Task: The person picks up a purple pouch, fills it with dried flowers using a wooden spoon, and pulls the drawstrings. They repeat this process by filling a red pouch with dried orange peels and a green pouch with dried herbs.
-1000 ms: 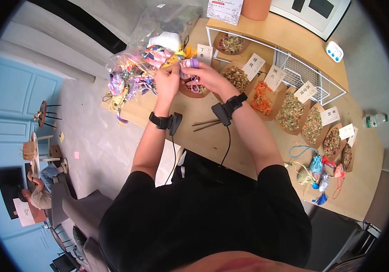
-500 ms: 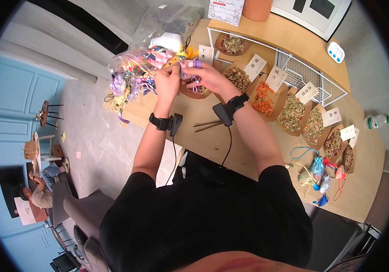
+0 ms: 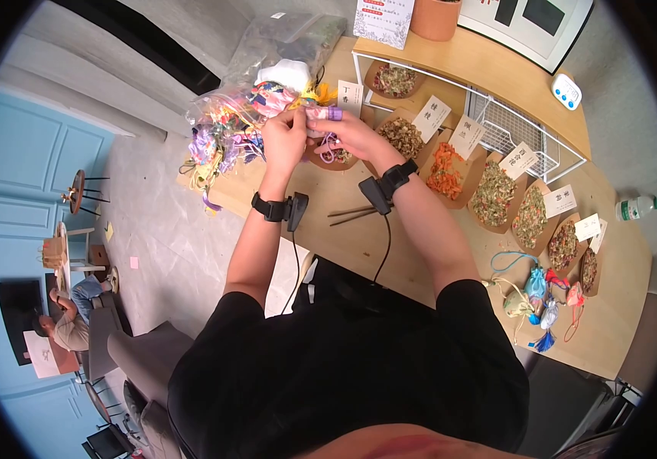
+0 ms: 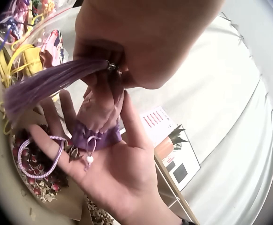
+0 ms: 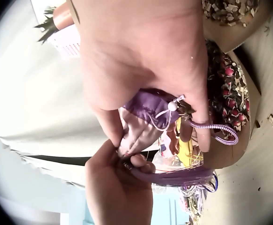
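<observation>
A small pink sachet pouch (image 4: 96,112) with a purple ruffled mouth is held between both hands, its mouth toward the right palm. My left hand (image 3: 284,141) pinches the pouch's bottom end, where a long purple tassel (image 4: 52,86) hangs from a metal bead. Loosely spread, my right hand (image 3: 355,134) cradles the pouch, its thumb along one side. A purple-and-white cord loop (image 4: 40,176) hangs across a right finger, and a white bead (image 4: 89,160) sits on the drawstring. Brown dried bits (image 4: 74,153) lie by the mouth against the right palm.
Below the hands stands a paper boat tray (image 5: 230,147) of dried rosebuds. Labelled trays of herbs, including orange shreds (image 3: 445,170), line the table. Plastic bags of colourful pouches (image 3: 225,126) lie left. Chopsticks (image 3: 351,214), finished sachets (image 3: 535,284) and a bottle (image 3: 636,206) are nearby.
Both hands stay together at the pouch with only slight shifts of the fingers. The whole head view has drifted a little, so the table appears slightly lower and further right.
</observation>
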A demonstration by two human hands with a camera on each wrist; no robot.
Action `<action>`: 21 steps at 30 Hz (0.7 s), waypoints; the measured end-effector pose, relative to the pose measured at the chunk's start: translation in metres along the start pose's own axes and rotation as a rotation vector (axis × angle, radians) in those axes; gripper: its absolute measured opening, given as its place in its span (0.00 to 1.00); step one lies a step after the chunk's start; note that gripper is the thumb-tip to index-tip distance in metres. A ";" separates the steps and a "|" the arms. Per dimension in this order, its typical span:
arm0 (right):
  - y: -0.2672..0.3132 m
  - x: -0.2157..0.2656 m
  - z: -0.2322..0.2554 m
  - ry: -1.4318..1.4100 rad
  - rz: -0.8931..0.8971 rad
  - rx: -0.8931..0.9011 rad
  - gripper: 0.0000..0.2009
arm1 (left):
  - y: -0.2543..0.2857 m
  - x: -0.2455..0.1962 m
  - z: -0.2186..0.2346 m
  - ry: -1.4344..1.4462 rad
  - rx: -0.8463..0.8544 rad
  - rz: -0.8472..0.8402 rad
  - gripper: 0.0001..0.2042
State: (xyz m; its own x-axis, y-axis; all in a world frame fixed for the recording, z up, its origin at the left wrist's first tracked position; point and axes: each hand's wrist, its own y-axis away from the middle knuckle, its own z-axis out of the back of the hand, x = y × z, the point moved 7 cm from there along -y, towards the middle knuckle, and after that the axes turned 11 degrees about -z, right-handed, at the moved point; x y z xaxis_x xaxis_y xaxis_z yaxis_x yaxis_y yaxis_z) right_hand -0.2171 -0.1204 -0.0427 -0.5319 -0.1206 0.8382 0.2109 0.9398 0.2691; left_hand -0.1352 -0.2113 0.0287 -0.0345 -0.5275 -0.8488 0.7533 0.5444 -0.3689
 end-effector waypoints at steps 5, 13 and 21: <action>0.006 0.006 -0.001 0.032 0.021 -0.056 0.20 | 0.001 -0.002 0.010 -0.027 -0.024 0.053 0.18; 0.003 0.009 -0.005 0.080 0.060 -0.043 0.19 | 0.003 -0.004 0.009 -0.098 0.001 0.005 0.18; -0.002 0.000 0.013 0.167 0.030 -0.104 0.17 | 0.000 0.002 0.027 -0.044 -0.116 0.030 0.19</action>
State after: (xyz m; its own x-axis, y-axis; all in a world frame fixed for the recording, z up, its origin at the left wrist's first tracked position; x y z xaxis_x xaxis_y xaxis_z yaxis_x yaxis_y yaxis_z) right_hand -0.2276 -0.1178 -0.0496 -0.3820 -0.1525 0.9115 0.3126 0.9069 0.2827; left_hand -0.1169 -0.2296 0.0375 0.0175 -0.5369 -0.8435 0.6726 0.6305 -0.3874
